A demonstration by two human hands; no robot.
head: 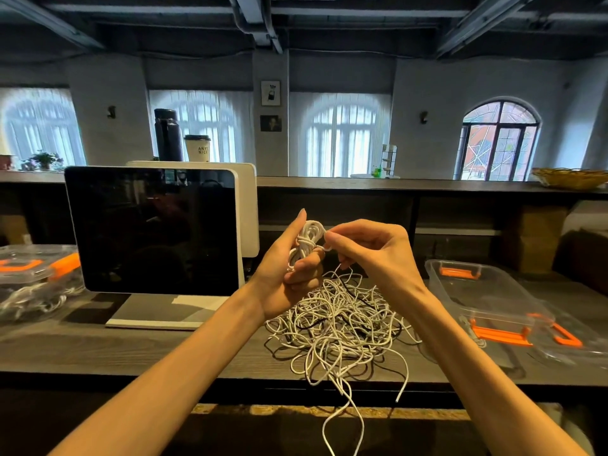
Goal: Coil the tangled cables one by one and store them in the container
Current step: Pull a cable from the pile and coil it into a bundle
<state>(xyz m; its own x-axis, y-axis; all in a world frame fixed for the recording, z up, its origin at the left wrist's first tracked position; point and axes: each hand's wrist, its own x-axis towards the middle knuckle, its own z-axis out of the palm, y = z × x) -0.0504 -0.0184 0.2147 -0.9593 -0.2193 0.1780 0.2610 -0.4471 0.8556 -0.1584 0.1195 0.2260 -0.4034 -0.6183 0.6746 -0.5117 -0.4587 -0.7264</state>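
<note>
**Desk:** What does the head view give you?

**Me:** I see the left hand (pixel 289 268) raised above the dark wooden counter (pixel 131 343), its fingers curled round a small bundle of coiled white cable (pixel 307 240), thumb pointing up beside it. The right hand (pixel 368 255) is just to the right, thumb and forefinger pinching the loose end of that same coil.

**Desk:** And the rest of the cables?

**Me:** A tangled heap of thin white cables with a few black strands (pixel 339 320) lies on the counter under both hands, several ends hanging over the near edge. The open clear plastic container with orange latches (pixel 477 291) sits to the right of the heap, its clear lid (pixel 572 340) beside it.

**Desk:** Anything to the left?

**Me:** A dark-screened white monitor (pixel 151 228), and further left a second clear box with orange clips (pixel 36 278) with white cable showing inside.
</note>
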